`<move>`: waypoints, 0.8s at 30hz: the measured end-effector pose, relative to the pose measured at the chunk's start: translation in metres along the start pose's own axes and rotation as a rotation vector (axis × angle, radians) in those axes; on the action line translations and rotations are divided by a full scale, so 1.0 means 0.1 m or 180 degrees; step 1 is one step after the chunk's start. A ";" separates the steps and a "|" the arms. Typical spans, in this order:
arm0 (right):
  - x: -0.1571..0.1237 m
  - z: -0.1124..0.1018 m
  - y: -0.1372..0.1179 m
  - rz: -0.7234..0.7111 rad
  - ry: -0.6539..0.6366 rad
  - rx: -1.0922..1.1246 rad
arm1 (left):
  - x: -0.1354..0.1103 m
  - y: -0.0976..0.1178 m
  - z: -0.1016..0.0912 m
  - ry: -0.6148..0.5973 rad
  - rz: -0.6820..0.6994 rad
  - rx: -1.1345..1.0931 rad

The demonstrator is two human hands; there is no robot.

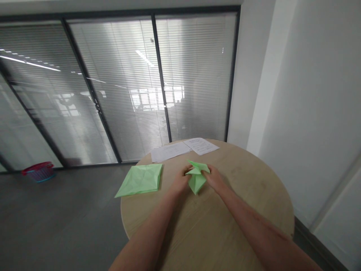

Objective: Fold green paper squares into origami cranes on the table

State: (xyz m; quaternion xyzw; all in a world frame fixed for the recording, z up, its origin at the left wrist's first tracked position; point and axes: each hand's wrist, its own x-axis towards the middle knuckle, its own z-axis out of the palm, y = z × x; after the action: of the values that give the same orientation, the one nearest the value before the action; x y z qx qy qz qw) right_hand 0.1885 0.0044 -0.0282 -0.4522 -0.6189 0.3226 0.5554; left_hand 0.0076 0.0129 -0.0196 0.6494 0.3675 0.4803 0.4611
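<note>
A partly folded piece of green paper [196, 177] is held just above the round wooden table [242, 195], near its middle. My left hand [180, 181] grips its left side with curled fingers. My right hand [213, 177] pinches its right side. A second green sheet [140, 180], creased and opened flat, lies to the left and overhangs the table's left edge.
Two white printed sheets [184, 148] lie at the table's far edge. Behind stand glass panels with shut blinds [126, 86]. A red and blue basket [39, 171] sits on the grey floor at far left. A white wall runs along the right.
</note>
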 end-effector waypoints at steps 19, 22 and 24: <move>-0.09 -0.13 -0.14 0.0735 -0.1481 0.2291 | 0.02 0.11 -0.11 0.0515 0.0568 0.0640; -0.10 -0.25 -0.21 0.0792 -0.1427 0.2620 | -0.02 0.20 -0.11 0.0567 0.0717 0.0681; -0.09 -0.31 -0.27 0.0841 -0.1342 0.2619 | -0.04 0.27 -0.09 0.0468 0.0773 0.0656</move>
State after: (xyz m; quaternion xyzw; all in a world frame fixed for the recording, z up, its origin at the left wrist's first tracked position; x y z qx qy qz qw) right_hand 0.2129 -0.0173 -0.0024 -0.1944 -0.4762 0.6932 0.5048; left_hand -0.0013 0.0032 0.0063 0.6960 0.3663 0.5385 0.3025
